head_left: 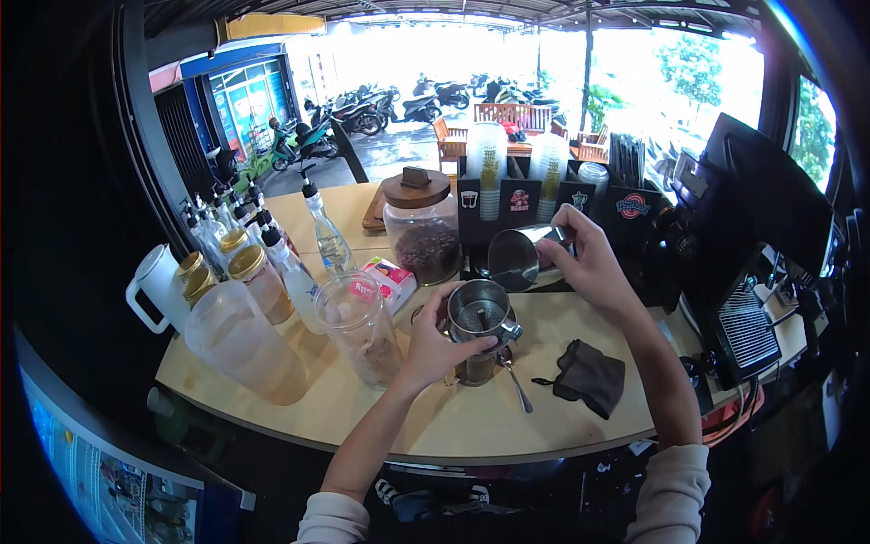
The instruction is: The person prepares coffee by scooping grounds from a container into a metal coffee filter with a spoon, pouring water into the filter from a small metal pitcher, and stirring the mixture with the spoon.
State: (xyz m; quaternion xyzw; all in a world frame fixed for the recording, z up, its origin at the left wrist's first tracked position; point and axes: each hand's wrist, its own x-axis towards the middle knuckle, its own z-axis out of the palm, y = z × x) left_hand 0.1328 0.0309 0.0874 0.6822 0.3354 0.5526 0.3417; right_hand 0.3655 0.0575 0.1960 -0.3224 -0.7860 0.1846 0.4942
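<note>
My left hand [432, 347] is wrapped round a metal coffee drip filter [480, 306], which sits upright over a glass mug [475, 370]. Inside the filter a perforated plate with a small centre post shows. Up and to the right, my right hand [584, 258] grips a steel pitcher [515, 261] by its handle side. The pitcher is tilted with its mouth to the left, above and apart from the filter; I cannot tell whether liquid leaves it. A metal spoon [517, 384] and a dark cloth [589, 377] lie on the counter close by.
Left of my hands stand a clear plastic jar [355, 340], a large cloudy pitcher [240, 343] and several pump bottles [326, 231]. A wood-lidded jar [422, 227] and a cup rack [489, 240] are behind. An espresso machine [748, 317] stands at the right.
</note>
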